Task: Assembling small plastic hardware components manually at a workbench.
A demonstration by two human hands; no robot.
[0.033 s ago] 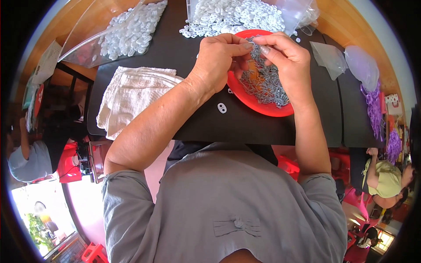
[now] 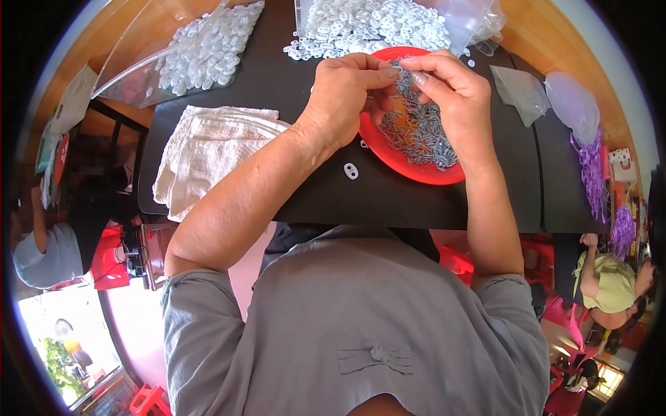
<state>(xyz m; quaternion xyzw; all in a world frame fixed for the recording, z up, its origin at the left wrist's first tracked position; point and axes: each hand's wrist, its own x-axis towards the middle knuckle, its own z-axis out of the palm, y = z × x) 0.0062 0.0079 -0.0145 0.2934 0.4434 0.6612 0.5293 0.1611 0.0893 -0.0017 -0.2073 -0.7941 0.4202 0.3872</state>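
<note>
My left hand (image 2: 350, 93) is closed in a pinch, its thumb and forefinger meeting over the far left part of a red plastic dish (image 2: 427, 175). Opposite it, the fingertips of my right hand (image 2: 454, 87) are pinched together too, almost touching the left ones. Whatever sits between the fingertips is too small or too hidden to name. Many grey screws (image 2: 423, 135) lie heaped in the dish below. On the dark tabletop, left of the dish, rests a white oval piece with two holes (image 2: 351, 171). Another small white piece (image 2: 363, 144) shows partly at the dish's rim.
A folded cream cloth (image 2: 215, 152) lies left of my left forearm. Beyond it, a clear bag (image 2: 139, 76) holds many white oval pieces. A big pile of similar pieces (image 2: 378, 28) fills the far middle. Clear plastic bags (image 2: 524, 93) lie at right; other people sit at both sides.
</note>
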